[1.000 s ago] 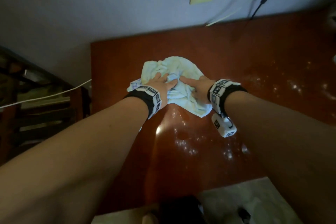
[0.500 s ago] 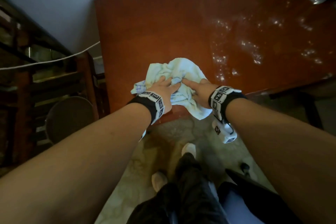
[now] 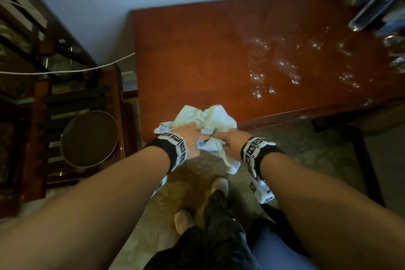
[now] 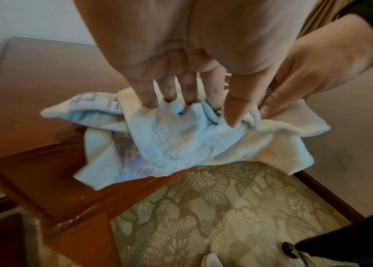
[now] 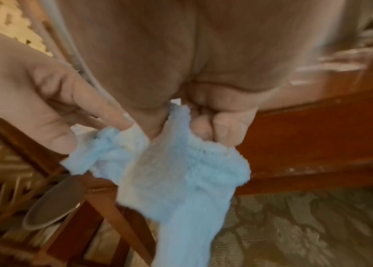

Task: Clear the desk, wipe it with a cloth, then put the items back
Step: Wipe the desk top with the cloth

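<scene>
A pale blue and cream cloth (image 3: 210, 116) lies bunched at the front edge of the red-brown desk (image 3: 197, 61), near its left corner. Part of it hangs down past the edge toward the floor. My left hand (image 3: 192, 136) digs nearly straight fingers and thumb into the folds and gathers them, as the left wrist view shows (image 4: 189, 108). My right hand (image 3: 228, 141) grips the cloth (image 5: 180, 171) with curled fingers (image 5: 226, 130). Both hands meet over the same bunch (image 4: 180, 140), right at the desk edge (image 5: 318, 135).
Wet glints (image 3: 274, 68) cover the right half of the desk. Blurred items (image 3: 377, 6) stand at its far right. A wooden rack (image 3: 76, 98) holding a round dark pan (image 3: 88, 138) stands left of the desk, under a white cord (image 3: 65, 71). My legs and shoes (image 3: 219, 184) stand below on patterned floor.
Both hands have dragged the cloth from the middle of the desk back to its front edge. It now hangs over the edge and is more bunched up.
</scene>
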A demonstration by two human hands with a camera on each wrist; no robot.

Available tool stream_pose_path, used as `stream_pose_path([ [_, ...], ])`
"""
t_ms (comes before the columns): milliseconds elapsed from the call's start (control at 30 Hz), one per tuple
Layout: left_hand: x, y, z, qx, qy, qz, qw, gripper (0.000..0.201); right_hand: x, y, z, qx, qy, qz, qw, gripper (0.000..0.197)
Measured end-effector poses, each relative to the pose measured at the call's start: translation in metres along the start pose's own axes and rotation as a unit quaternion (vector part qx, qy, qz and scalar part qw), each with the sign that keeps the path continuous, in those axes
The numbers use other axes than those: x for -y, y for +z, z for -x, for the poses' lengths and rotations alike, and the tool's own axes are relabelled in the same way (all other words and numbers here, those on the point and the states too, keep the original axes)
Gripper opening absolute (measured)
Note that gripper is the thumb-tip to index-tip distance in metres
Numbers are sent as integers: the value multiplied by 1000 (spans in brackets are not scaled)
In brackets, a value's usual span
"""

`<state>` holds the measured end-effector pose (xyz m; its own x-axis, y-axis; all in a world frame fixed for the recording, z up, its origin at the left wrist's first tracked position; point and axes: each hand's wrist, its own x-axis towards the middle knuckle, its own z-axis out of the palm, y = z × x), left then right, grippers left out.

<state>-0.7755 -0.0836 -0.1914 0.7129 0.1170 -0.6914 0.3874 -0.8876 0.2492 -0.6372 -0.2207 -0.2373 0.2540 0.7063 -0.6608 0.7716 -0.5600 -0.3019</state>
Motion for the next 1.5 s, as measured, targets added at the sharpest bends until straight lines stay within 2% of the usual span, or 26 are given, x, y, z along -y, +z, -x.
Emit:
stream_pose_path([
  [100,9,9,23,12,-29,66,997,61,19,-15,15,1,7,30,1000,49],
  [200,24,-4,49,-58,-72,218,972,48,45,-49,28,26,1,45,999,53],
  [233,29,-12,57,-92,-76,284,951,42,54,-62,34,25,-5,46,999,53],
  [300,38,-33,72,-139,-72,419,894,34,69,-87,44,-19,-25,28,999,48],
  [433,49,-71,95,-182,-51,591,784,28,90,-127,57,-124,-35,-24,991,41],
  [500,51,-83,98,-222,-20,626,747,27,98,-142,58,-174,-26,-49,983,41],
  [567,49,-91,98,-290,-21,618,730,30,105,-153,58,-233,-27,-80,969,42],
  [633,49,-94,94,-359,-47,574,734,31,109,-153,56,-245,-28,-96,964,46],
  [733,54,-81,82,-375,-122,509,765,30,110,-135,44,-130,-41,-30,990,55],
  [800,55,-67,73,-351,-165,481,786,33,106,-116,36,-56,-45,25,997,55],
  [867,57,-55,59,-320,-205,450,808,42,98,-99,26,-37,-36,40,998,51],
  [1000,53,-41,25,-278,-250,389,842,63,86,-88,4,-68,-7,55,996,48],
  [1133,51,-43,-9,-238,-284,334,867,79,73,-98,-19,-103,-34,82,991,51],
  [1200,54,-46,-26,-213,-312,320,869,88,70,-104,-34,-111,-65,94,987,59],
  [1300,57,-51,-46,-169,-349,296,873,108,70,-107,-65,-91,-116,139,979,82],
  [1367,61,-55,-57,-136,-362,287,876,118,67,-106,-87,-53,-139,153,977,91],
  [1500,68,-59,-78,-90,-370,261,887,130,57,-108,-119,36,-135,178,974,103],
])
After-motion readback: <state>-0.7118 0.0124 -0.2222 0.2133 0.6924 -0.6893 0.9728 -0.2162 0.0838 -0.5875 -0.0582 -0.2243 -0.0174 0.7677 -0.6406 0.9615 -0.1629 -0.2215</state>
